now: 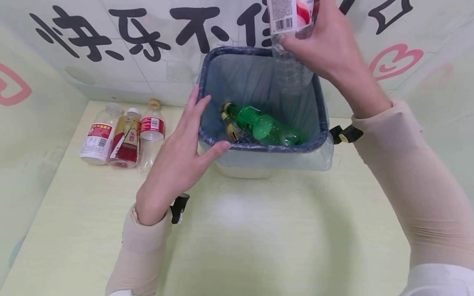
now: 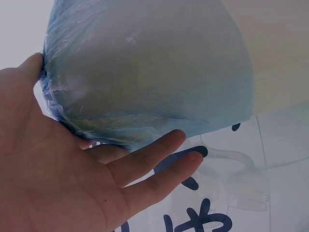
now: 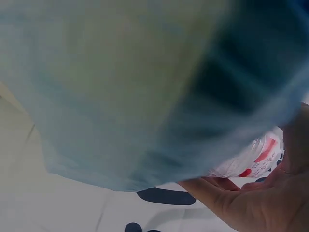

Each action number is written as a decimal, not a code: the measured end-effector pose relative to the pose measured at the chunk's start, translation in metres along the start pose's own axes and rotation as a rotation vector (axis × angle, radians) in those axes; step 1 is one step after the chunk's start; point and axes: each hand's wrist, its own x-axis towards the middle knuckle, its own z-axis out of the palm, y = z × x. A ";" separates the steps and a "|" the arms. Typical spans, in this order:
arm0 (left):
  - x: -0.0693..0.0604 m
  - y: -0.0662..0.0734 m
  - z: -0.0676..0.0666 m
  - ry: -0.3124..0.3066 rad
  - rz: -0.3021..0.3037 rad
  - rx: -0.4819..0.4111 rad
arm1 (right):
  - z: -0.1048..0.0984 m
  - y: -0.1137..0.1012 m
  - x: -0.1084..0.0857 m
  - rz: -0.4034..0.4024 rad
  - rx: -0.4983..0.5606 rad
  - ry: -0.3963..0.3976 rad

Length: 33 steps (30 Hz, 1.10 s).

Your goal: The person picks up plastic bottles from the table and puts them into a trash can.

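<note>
A clear plastic bottle [image 1: 290, 61] with a red and white label is held in my right hand [image 1: 329, 45] above the back right of the bin, its lower part inside the opening. The right wrist view shows part of its label [image 3: 263, 154] beside my fingers. My left hand [image 1: 181, 150] is at the bin's left side, fingers spread and thumb at the front rim; in the left wrist view the hand [image 2: 91, 164] lies along the bag-covered wall. The bin [image 1: 259, 149] has a bluish liner bag. Inside lie a green bottle [image 1: 264, 125] and a yellow-labelled bottle [image 1: 233, 130].
Three bottles stand left of the bin: one with a red and white label [image 1: 97, 142], one with red liquid [image 1: 126, 142], and a clear one with an orange cap [image 1: 152, 127]. They stand on a pale wooden table [image 1: 252, 238]. A wall with black lettering [image 1: 200, 24] rises behind.
</note>
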 end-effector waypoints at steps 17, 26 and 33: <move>0.006 0.006 0.004 0.025 -0.024 0.002 | -0.001 0.005 0.009 -0.077 0.199 -0.013; 0.008 0.007 0.007 0.022 -0.040 -0.008 | 0.000 0.008 0.016 -0.081 0.290 -0.015; 0.009 0.007 0.007 0.025 -0.036 -0.005 | -0.002 0.015 0.016 -0.067 0.294 -0.011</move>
